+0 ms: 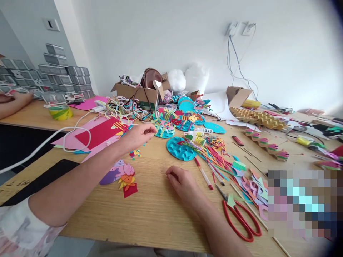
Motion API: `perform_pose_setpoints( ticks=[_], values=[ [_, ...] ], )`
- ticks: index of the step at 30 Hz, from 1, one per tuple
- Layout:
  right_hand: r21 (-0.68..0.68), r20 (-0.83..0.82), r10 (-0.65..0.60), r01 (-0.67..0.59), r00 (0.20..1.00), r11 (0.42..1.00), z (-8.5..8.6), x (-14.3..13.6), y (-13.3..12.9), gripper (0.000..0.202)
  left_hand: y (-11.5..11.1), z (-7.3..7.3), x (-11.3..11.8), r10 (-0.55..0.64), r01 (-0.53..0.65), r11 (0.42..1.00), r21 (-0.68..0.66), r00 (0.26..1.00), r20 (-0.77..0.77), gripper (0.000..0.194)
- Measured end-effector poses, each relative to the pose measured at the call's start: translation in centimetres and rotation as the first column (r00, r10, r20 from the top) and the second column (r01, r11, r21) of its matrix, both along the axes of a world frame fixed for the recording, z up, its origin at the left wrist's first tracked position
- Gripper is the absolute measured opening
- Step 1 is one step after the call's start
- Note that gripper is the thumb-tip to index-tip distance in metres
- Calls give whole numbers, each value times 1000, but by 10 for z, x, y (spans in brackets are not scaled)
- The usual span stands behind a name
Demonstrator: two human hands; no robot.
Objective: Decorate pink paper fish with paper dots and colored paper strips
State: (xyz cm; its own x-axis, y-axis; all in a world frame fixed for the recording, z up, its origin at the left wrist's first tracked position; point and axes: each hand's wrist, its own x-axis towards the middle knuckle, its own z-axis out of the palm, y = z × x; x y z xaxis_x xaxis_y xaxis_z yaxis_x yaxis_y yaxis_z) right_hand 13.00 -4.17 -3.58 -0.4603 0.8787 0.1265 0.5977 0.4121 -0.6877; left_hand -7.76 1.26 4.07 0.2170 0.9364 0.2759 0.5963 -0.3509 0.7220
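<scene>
My left hand (142,137) reaches over the table with its fingers bent and pinched together. Whatever lies between them is too small or hidden to make out. Beside its fingertips is a blue wavy paper disc (164,134) covered with coloured dots and striped paper fish. My right hand (182,184) rests on the wood, fingers curled in, with nothing visible in it. Ahead of it lies a plain blue wavy paper disc (181,149). Small coloured paper dots (135,154) are scattered below my left hand. Purple and orange paper cut-outs (120,175) lie under my left forearm.
Red-handled scissors (241,219) lie right of my right forearm, near gel pens (205,175) and paper scraps (253,187). A white cable (34,156) crosses pink and red paper (98,134). A cardboard box (139,95) stands behind. Another person's hand (20,98) is at far left.
</scene>
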Motion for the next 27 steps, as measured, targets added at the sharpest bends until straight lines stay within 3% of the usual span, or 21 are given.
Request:
perform_pose_setpoints(
  ticks=[4, 10, 16, 22, 27],
  values=[
    [52, 61, 13, -16, 998, 999, 0, 5, -14, 18, -4, -11, -9, 25, -28, 997, -77, 999, -30, 20],
    [43, 88, 6, -10, 996, 999, 0, 19, -44, 17, -2, -44, -18, 69, -76, 991, -109, 996, -64, 22],
    [35, 81, -74, 72, 994, 997, 7, 40, -66, 16, -8, -66, -9, 34, -27, 999, 31, 974, -223, 21],
    [68, 138, -115, 107, 984, 992, 40, 74, -75, 15, -18, -74, 0, -97, 163, 974, 158, 929, -356, 29],
    [98, 318, -154, 129, 935, 987, 75, 110, -35, 17, -28, -80, 8, -113, 204, 952, 226, 926, -360, 29]
  ],
)
